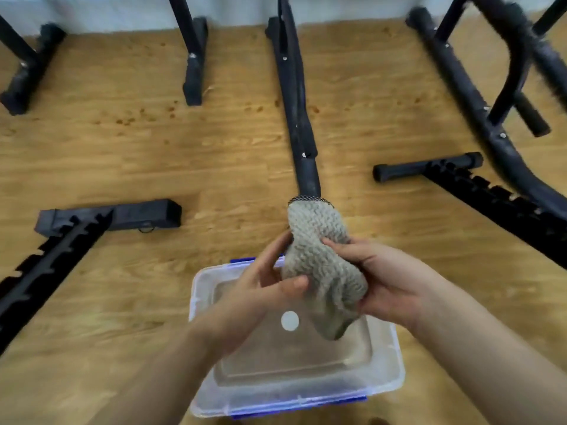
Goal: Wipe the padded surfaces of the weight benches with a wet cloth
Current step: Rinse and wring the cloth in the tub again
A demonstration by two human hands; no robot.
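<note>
Gripping the grey cloth [319,256] from either side, left hand [270,286] and right hand [389,286] hold it end-down above the clear tub [396,360].

Grey waffle-textured cloth [319,259] (dark mesh edge), clear tub [294,394] with blue clips — black frames [299,118], honey-brown wood-grain floor [122,142]

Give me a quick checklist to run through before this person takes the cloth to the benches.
1. Grip on the cloth by left hand and right hand: ok.
2. Held over the tub, so drips land inside: ok.
3. Is the cloth wet enough: cannot tell.
4. Any water in the tub: cannot tell.
5. Sight of bench padding: not ok, only black frames on the floor show.
</note>
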